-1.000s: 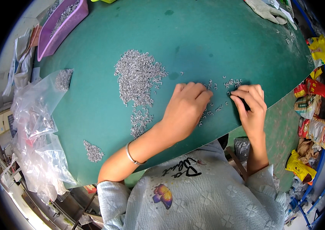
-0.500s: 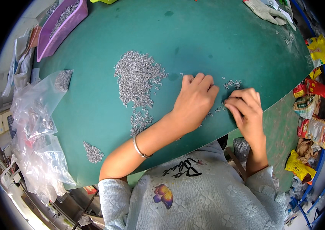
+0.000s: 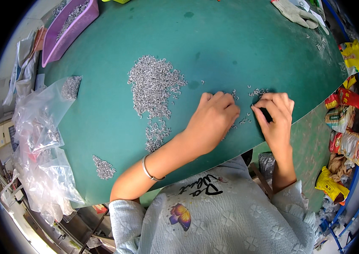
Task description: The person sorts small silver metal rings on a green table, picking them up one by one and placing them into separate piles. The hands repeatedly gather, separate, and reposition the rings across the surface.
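My left hand (image 3: 214, 118) is closed over the green table, knuckles up and fingers curled down; its fingertips are hidden. A few small grey metal C-shaped pieces (image 3: 234, 94) lie just beyond its knuckles. To its right, my right hand (image 3: 277, 113) pinches thumb against forefinger, and anything between the tips is too small to make out. Next to those fingertips are two loose clusters of the same pieces, one farther off (image 3: 257, 92) and one nearer (image 3: 244, 120). Left of my left hand spreads a large heap of such pieces (image 3: 154, 86), with a smaller heap (image 3: 156, 134) below it.
A little pile of pieces (image 3: 103, 167) sits at the table's near left. Clear plastic bags (image 3: 44, 139) cover the left edge, one holding pieces. A purple basket (image 3: 67, 31) stands far left, a work glove (image 3: 294, 15) far right. Coloured packets (image 3: 349, 99) line the right side.
My left hand has drawn slightly nearer to me, uncovering a few pieces beyond its knuckles. The right fingers have lifted a little, widening the gap between thumb and curled fingers.
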A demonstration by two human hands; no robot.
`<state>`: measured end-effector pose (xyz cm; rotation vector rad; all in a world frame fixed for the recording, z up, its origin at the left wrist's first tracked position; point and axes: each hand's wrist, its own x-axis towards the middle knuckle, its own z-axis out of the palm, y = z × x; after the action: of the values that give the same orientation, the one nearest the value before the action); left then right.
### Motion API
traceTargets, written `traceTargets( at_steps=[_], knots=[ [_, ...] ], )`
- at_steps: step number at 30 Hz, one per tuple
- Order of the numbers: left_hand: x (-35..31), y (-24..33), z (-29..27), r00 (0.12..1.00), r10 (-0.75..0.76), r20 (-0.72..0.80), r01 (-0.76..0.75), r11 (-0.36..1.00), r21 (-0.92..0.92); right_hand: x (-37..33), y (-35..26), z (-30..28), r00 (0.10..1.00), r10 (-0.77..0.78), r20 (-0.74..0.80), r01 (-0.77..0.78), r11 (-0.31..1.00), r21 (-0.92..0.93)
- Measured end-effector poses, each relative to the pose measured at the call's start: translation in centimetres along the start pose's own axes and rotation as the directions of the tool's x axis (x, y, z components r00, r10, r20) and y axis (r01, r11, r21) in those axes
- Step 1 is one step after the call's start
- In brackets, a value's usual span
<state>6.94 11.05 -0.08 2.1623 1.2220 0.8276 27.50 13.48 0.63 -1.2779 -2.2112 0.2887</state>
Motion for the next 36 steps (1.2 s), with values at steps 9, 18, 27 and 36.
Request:
traceTargets(
  at_steps=[9,18,27,36],
  knots=[
    [1.6,0.0,1.0,0.992,-0.06,-0.107,0.082,0.973,0.218,1.1,0.3,0.0,1.0,0.004,0.002,-0.004,0.999,0.038],
    [1.1,0.1,1.1,0.986,-0.097,-0.137,0.106,0.993,0.059,0.9,0.7,0.2,1.0,0.012,-0.01,-0.011,1.0,0.025],
    [1.0,0.7,0.7,0.991,-0.122,-0.061,0.126,0.991,0.054,0.7,0.1,-0.3,0.995,0.075,0.072,-0.078,0.996,0.037],
    [0.6,0.7,0.6,0.996,-0.086,0.008,0.085,0.991,0.101,1.4,0.4,-1.1,0.979,0.122,0.165,-0.127,0.992,0.023]
  ],
)
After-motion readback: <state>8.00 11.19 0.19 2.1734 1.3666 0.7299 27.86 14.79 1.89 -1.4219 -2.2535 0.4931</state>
